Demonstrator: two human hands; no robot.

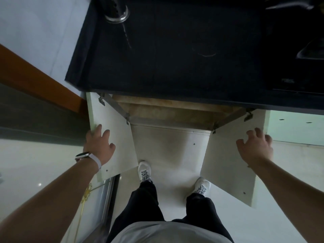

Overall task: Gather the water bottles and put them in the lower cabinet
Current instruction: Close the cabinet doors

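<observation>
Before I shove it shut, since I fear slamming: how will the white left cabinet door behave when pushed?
The white left cabinet door looks like a flat rigid panel, so it likely won't flex. It hangs on metal hinges, so it should swing rather than slide. The left hand rests flat near its free edge, so a light push probably suffices.

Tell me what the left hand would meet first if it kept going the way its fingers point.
Nothing further to meet: the left hand already rests on the white left cabinet door, fingers at its top edge. Beyond that, probably the black countertop edge, though depth is unclear.
</observation>
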